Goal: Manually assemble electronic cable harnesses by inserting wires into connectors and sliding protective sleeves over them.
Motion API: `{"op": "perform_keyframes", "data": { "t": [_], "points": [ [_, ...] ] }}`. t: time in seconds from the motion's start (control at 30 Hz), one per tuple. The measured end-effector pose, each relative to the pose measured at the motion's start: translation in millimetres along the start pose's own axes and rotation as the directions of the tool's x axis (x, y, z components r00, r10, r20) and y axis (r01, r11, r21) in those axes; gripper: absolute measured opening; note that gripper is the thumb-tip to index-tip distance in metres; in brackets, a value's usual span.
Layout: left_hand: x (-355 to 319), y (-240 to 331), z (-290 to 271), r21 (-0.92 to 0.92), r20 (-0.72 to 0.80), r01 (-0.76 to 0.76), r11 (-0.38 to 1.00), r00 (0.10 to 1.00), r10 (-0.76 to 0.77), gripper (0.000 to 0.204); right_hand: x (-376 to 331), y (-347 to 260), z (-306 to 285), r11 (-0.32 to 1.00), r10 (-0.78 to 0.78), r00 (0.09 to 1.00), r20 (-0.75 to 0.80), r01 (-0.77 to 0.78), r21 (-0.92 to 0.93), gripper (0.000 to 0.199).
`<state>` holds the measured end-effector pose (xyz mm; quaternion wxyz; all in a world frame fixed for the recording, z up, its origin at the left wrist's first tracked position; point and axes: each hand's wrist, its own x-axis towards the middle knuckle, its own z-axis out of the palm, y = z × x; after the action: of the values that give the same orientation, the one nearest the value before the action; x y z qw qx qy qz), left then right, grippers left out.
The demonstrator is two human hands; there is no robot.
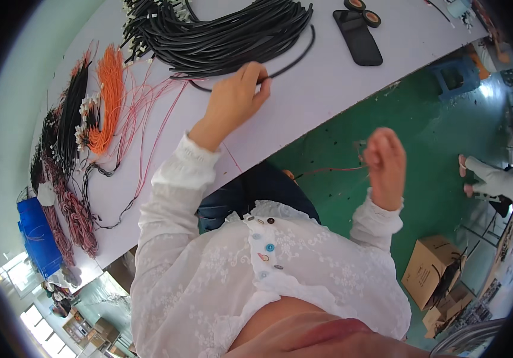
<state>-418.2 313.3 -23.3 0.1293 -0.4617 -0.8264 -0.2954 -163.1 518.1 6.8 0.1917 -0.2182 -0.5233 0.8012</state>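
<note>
My left hand (236, 98) is over the table, its thumb and fingers pinched around a single black cable (298, 58). One end of that cable curves up toward the far right; the other passes behind the hand to the left. A large bundle of black cables (226, 36) lies just beyond it. My right hand (386, 161) is raised off the table's edge over the floor, fingers curled closed. A thin red wire (334, 169) runs leftward from its fingers; the exact grip is hard to make out.
Left of the cables lie pink wires (149, 98), an orange wire bundle (111, 83) and dark wire bundles (71, 125). A blue bin (38, 235) is at the far left. A black phone (359, 39) and tape rolls (371, 19) lie right. A cardboard box (429, 268) stands on the floor.
</note>
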Motion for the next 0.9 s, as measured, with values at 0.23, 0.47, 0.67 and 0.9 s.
{"op": "perform_keyframes", "data": {
  "t": [0.23,0.47,0.67,0.9],
  "points": [
    [-93,69,-104,-0.139,0.138,-0.020,0.990,0.990,0.039,0.027,28,50,56,0.841,0.251,0.938,0.240,-0.334,0.425,0.012],
    [-175,77,-141,0.016,0.234,0.360,0.933,0.905,-0.354,0.039,-6,72,126,0.968,0.220,0.870,0.441,-0.249,0.010,0.012],
    [-172,107,-131,-0.787,0.167,0.521,0.330,0.695,-0.699,0.038,-56,91,181,0.970,0.207,0.774,0.598,-0.243,-0.020,0.012],
    [-207,98,-166,-0.411,-0.119,0.533,0.740,0.773,-0.623,0.027,-48,52,181,0.967,0.138,0.735,0.664,0.045,-0.251,0.013]
  ]
}}
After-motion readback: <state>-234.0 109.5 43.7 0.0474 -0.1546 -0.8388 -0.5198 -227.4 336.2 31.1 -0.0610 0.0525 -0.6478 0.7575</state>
